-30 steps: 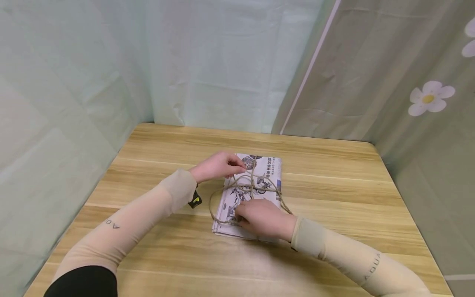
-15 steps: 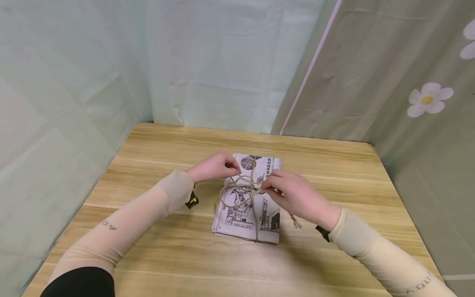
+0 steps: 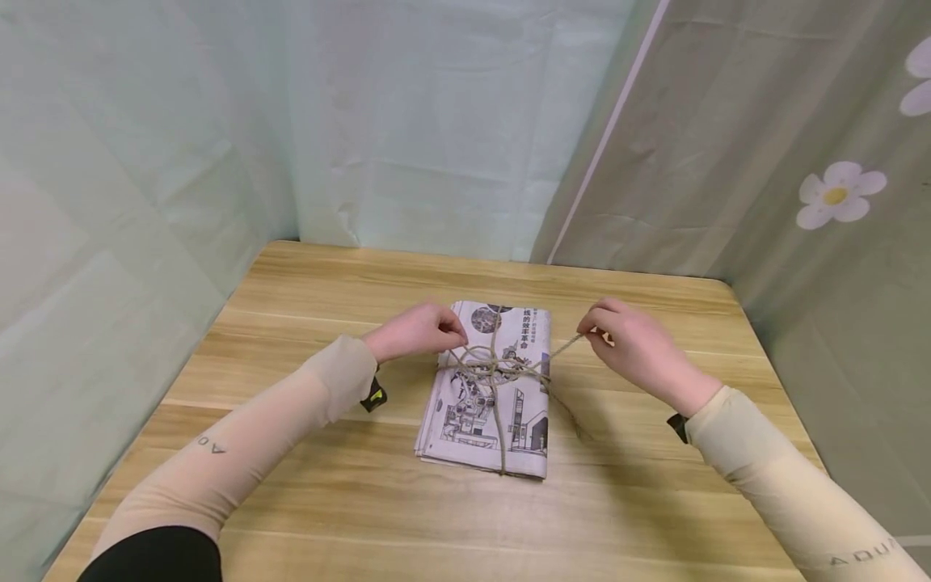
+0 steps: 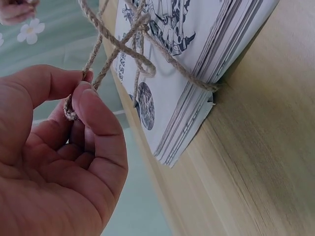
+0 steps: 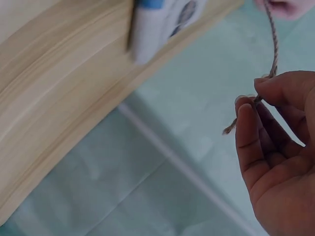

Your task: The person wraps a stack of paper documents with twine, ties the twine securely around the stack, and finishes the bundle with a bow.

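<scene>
A folded stack of newspapers [image 3: 473, 420] lies on the table, with brown twine [image 3: 499, 428] running across it both ways and crossing in loose loops near its middle. At the stack's left edge my left hand [image 3: 423, 330] pinches a doubled loop of the twine between thumb and forefinger; the left wrist view shows the bend of that loop [image 4: 71, 114] at the fingertips. My right hand [image 3: 640, 347], raised to the right of the stack, pinches the twine close to one end. The short frayed tip [image 5: 228, 130] pokes out past those fingers.
The wooden table [image 3: 327, 501] has rounded far corners. Pale green curtains [image 3: 436, 121] hang behind and to the left, and a darker flowered curtain [image 3: 822, 283] hangs on the right. A loose twine end [image 3: 575, 419] trails onto the table right of the stack.
My right hand has moved from the front of the stack up and out to the right, drawing a twine end with it. The large loop has shrunk. My left hand has barely shifted.
</scene>
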### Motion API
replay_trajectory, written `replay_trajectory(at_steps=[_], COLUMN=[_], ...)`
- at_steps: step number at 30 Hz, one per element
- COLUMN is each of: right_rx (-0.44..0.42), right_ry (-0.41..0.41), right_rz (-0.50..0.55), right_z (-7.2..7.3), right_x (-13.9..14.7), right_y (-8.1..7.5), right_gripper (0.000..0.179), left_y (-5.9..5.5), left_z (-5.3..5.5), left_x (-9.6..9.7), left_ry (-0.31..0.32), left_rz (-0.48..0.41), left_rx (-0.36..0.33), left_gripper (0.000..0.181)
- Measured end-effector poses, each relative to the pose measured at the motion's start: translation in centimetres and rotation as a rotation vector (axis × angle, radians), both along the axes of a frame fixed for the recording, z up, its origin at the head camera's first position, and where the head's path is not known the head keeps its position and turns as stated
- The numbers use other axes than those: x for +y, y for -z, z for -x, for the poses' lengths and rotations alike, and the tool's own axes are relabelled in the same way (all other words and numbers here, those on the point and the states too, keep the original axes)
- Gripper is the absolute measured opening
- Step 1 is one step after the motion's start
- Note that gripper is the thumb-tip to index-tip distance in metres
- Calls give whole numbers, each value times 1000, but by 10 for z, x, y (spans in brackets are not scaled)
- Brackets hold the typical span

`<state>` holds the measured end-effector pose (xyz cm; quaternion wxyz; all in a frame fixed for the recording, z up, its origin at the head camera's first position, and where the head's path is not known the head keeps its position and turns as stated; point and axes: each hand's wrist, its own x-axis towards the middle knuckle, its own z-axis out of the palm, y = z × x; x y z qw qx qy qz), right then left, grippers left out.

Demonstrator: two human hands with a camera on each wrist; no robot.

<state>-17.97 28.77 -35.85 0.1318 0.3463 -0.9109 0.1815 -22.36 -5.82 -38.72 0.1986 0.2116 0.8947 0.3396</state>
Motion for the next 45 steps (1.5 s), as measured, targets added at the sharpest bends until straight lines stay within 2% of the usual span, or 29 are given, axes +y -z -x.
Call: replay_trajectory(at_steps=[11,16,19,22,28,33,36,38,41,45], right_rx=[-155,-202,-215,-217,-182,-152,-148,-143,-136,-189], right_ry=[155,217,214,177,119,2,-75,-91,-52,83], right_rz=[-94,-97,-99,-102,-86,-107,-140,-164,-169,-153], right_z=[42,54,55,53,40,17,1,-8,-13,-12], right_x=[25,33,33,28,10,-9,-20,-27,-32,-28], right_y=[29,46,53,55,47,47,55,60,68,71], right_gripper=[15,13,14,19,18,12,13,15,16,8], left_y=[4,6,7,8,7,7,7,7,7,6], left_z=[-4,-4,-5,-5,-6,-6,-5,-5,-5,-5], left_x=[-1,-2,-2,-3,-4,-5,-5,-5,-4,-3], left_ry=[-17,-10,-12,-14,-24,-32,-34,-36,-36,-30], left_rz=[-32,-51,-56,-62,-77,-82,-84,-86,-86,-79], left_rx=[-71,-92,-98,-99,-106,-105,-99,-98,-98,-80], left_gripper=[9,10,10,10,9,11,11,11,11,12])
